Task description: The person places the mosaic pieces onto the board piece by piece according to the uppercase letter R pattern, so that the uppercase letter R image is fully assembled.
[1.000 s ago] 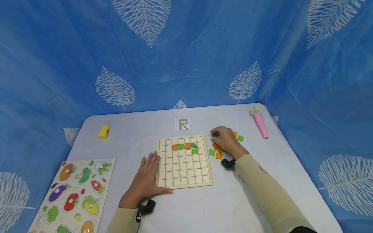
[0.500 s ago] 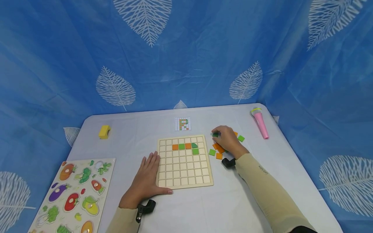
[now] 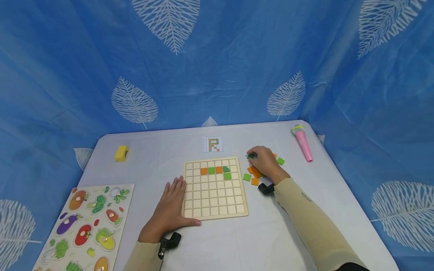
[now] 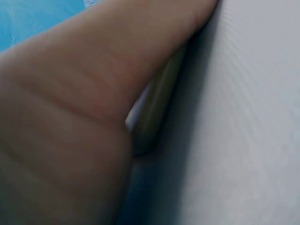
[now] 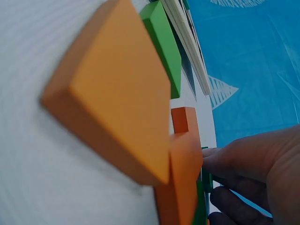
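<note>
A wooden grid board (image 3: 213, 203) lies on the white table. Along one of its upper rows sit orange and green square tiles and a dark green rounded tile (image 3: 226, 169), with a light green tile (image 3: 227, 176) just below. My left hand (image 3: 170, 209) rests at the board's lower left corner, fingers straight along the left edge and thumb along the near edge. Right of the board, my right hand (image 3: 265, 162) pinches a dark green tile (image 3: 250, 156) between thumb and fingertips; its full shape is hidden. Under and around that hand lie loose orange tiles (image 5: 117, 89) and green tiles (image 5: 161, 47).
Behind the board is a small pattern card (image 3: 212, 144) with a coloured letter R. A pink toy microphone (image 3: 302, 144) lies at the far right, a yellow arch block (image 3: 121, 154) at the far left. A vegetable puzzle board (image 3: 88, 226) fills the near left.
The dark green tile at my right fingertips has turned slightly, with the hand almost in the same spot. My left hand stays in place on the board.
</note>
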### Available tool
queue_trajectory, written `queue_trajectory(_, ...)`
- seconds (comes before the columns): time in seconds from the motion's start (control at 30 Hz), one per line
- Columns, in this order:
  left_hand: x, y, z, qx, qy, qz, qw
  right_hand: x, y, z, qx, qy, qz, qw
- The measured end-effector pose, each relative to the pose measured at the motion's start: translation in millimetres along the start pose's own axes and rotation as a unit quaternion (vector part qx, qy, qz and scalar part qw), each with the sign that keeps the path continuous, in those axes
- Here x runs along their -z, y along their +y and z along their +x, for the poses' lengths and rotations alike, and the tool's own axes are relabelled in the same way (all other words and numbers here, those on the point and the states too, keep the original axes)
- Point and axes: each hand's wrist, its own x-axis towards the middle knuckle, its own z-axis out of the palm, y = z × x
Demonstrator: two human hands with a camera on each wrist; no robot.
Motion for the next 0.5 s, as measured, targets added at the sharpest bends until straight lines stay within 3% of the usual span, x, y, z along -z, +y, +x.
queue_trajectory(0.5,1.0,-0.1,-0.4,0.003,-0.008,-0.001,1.0,3.1,-4.7,-0.1,-0.027,-0.014,-0.005,0.9995)
